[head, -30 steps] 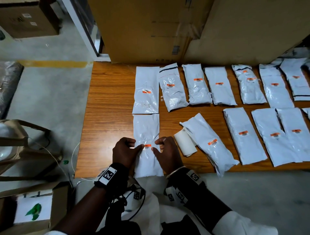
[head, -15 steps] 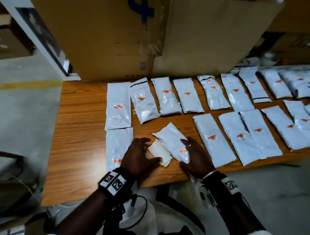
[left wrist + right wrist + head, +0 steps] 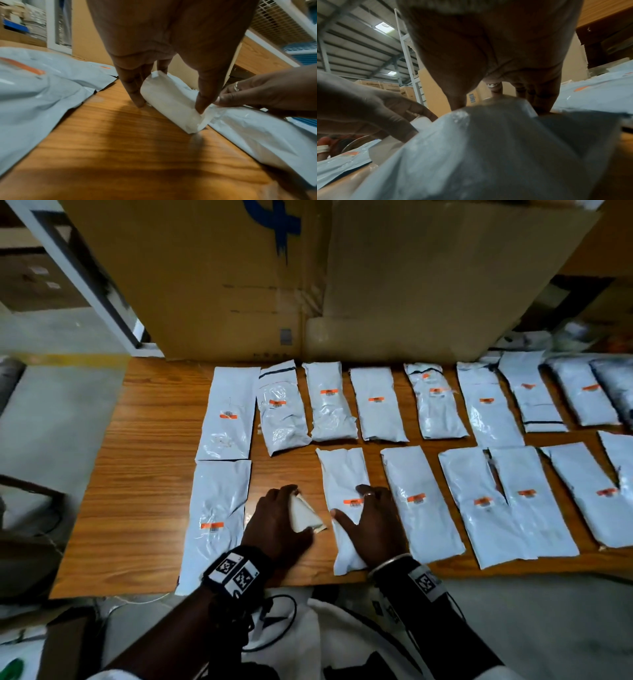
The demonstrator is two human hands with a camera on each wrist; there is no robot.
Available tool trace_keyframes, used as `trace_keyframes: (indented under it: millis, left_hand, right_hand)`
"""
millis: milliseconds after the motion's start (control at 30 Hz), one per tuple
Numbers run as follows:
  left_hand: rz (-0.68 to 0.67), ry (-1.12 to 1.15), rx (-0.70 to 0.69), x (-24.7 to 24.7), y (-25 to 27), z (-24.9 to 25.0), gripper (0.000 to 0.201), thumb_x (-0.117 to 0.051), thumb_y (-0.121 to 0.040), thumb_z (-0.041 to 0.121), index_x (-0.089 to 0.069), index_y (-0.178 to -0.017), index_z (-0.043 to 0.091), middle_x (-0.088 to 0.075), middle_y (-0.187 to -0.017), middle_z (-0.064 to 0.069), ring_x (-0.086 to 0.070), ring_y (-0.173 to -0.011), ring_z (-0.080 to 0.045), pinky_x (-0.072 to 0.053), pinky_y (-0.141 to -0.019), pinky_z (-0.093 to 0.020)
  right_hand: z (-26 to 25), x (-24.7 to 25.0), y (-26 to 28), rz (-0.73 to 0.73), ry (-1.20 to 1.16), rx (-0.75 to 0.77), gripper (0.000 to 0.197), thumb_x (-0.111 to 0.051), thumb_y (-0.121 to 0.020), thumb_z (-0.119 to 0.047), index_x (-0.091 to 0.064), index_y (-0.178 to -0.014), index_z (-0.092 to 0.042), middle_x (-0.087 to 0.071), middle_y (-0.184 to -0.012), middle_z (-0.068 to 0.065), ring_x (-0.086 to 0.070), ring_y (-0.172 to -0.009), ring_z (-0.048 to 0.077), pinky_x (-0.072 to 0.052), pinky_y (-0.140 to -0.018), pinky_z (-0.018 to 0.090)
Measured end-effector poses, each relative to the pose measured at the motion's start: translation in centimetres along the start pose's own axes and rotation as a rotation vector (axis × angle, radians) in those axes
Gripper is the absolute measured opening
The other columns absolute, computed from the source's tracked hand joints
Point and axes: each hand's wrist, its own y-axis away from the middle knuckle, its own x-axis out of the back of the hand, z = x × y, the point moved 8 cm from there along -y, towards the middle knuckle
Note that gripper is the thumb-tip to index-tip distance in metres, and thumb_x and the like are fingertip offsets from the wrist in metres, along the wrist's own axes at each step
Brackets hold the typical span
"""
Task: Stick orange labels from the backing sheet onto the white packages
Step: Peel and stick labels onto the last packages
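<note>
Two rows of white packages lie on the wooden table (image 3: pixel 154 474), each with an orange label. My left hand (image 3: pixel 277 522) grips the rolled white backing sheet (image 3: pixel 303 513) against the tabletop; in the left wrist view the thumb and fingers (image 3: pixel 135 94) pinch the backing sheet roll (image 3: pixel 171 102) from both sides. My right hand (image 3: pixel 373 522) lies flat, fingers spread, on a front-row package (image 3: pixel 342 470) beside its orange label (image 3: pixel 352 502). The right wrist view shows that package (image 3: pixel 488 148) bulging under the right hand's palm.
Large cardboard boxes (image 3: pixel 274 285) stand along the table's back edge. A labelled package (image 3: pixel 215 508) lies left of my left hand and another (image 3: pixel 418 498) right of my right hand. The table's front edge (image 3: pixel 308 580) runs just under my wrists.
Both hands left the front-left package after pressing its label. My left hand took hold of the backing sheet roll; my right hand turned the slanted package straight into the front row.
</note>
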Motion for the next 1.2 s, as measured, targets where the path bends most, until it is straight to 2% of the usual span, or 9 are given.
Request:
trace_keyframes:
  millis: [200,400,567,667,767,867,933,1100,1200]
  left_hand:
    - [0.031,0.02,0.011,0.1,0.3,-0.2,0.089,-0.079,-0.064,0.066,-0.049,-0.14,0.031,-0.053,-0.134,0.0,-0.051,-0.122,-0.021,-0.045,-0.102,-0.033]
    - [0.055,0.043,0.093,0.1,0.4,-1.3,0.073,-0.073,-0.059,0.078,-0.053,-0.115,0.037,-0.065,-0.102,0.01,-0.061,-0.1,-0.016,-0.055,-0.082,-0.037]
    - [0.088,-0.018,0.1,0.8,0.5,-1.2,0.065,-0.07,-0.061,0.077,-0.053,-0.109,0.036,-0.064,-0.097,0.01,-0.061,-0.094,-0.014,-0.055,-0.079,-0.038]
    - [0.056,-0.025,0.122,1.1,0.6,-1.4,0.062,-0.07,-0.061,0.074,-0.052,-0.107,0.036,-0.06,-0.098,0.009,-0.06,-0.094,-0.014,-0.054,-0.08,-0.036]
    - [0.04,-0.019,0.159,1.6,0.9,-1.6,0.064,-0.07,-0.062,0.074,-0.05,-0.109,0.035,-0.057,-0.102,0.009,-0.059,-0.094,-0.013,-0.053,-0.081,-0.034]
    - [0.066,-0.002,0.182,2.6,0.9,-2.2,0.063,-0.074,-0.065,0.07,-0.05,-0.109,0.033,-0.056,-0.105,0.009,-0.058,-0.095,-0.014,-0.053,-0.08,-0.035]
    - [0.102,0.023,0.211,3.6,0.8,-2.9,0.061,-0.077,-0.066,0.068,-0.05,-0.107,0.032,-0.055,-0.104,0.008,-0.059,-0.095,-0.014,-0.052,-0.079,-0.035]
    - [0.179,0.029,0.273,6.8,0.2,-4.9,0.059,-0.077,-0.066,0.069,-0.053,-0.103,0.029,-0.057,-0.102,0.007,-0.059,-0.098,-0.018,-0.052,-0.082,-0.037]
    - [0.241,0.002,0.287,9.1,-0.1,-6.3,0.062,-0.078,-0.065,0.069,-0.058,-0.103,0.024,-0.06,-0.1,0.0,-0.061,-0.098,-0.024,-0.054,-0.082,-0.04]
  right_hand:
    - [-0.9,0.8,-0.7,0.056,0.074,0.051,0.054,-0.073,-0.086,-0.053,-0.064,-0.123,-0.014,-0.056,-0.125,0.011,-0.054,-0.117,0.032,-0.047,-0.102,0.044]
    - [-3.4,2.1,0.1,0.217,0.099,0.151,0.032,-0.072,-0.091,-0.037,-0.068,-0.113,-0.014,-0.056,-0.13,0.009,-0.054,-0.118,0.03,-0.048,-0.098,0.045]
    - [-2.0,-0.7,0.6,0.001,0.094,0.01,0.052,-0.075,-0.087,-0.036,-0.061,-0.133,-0.017,-0.046,-0.148,0.011,-0.049,-0.127,0.034,-0.047,-0.105,0.045]
    - [-2.8,-0.4,0.5,0.02,0.142,0.03,0.05,-0.075,-0.087,-0.037,-0.063,-0.131,-0.016,-0.049,-0.146,0.011,-0.05,-0.128,0.034,-0.047,-0.104,0.047]
    - [-5.6,0.8,-1.0,0.11,0.096,0.155,0.039,-0.072,-0.09,-0.031,-0.065,-0.124,-0.014,-0.055,-0.14,0.009,-0.049,-0.129,0.031,-0.047,-0.102,0.047]
    - [-9.4,-0.1,-4.2,0.009,0.052,0.317,0.043,-0.068,-0.09,-0.023,-0.062,-0.131,-0.014,-0.057,-0.14,0.007,-0.048,-0.132,0.031,-0.046,-0.105,0.048]
    - [-11.8,-1.4,-6.7,-0.061,0.125,0.359,0.049,-0.065,-0.091,-0.024,-0.057,-0.139,-0.017,-0.054,-0.146,0.005,-0.042,-0.137,0.032,-0.041,-0.108,0.05]
    - [-14.4,-6.2,-10.4,-0.308,0.37,0.289,0.061,-0.051,-0.1,-0.042,-0.035,-0.156,-0.022,-0.032,-0.164,0.001,-0.016,-0.154,0.031,-0.011,-0.124,0.053]
    - [-14.6,-6.5,-10.1,-0.326,0.366,0.269,0.064,-0.052,-0.099,-0.047,-0.035,-0.156,-0.024,-0.03,-0.165,0.003,-0.018,-0.153,0.031,-0.012,-0.125,0.053]
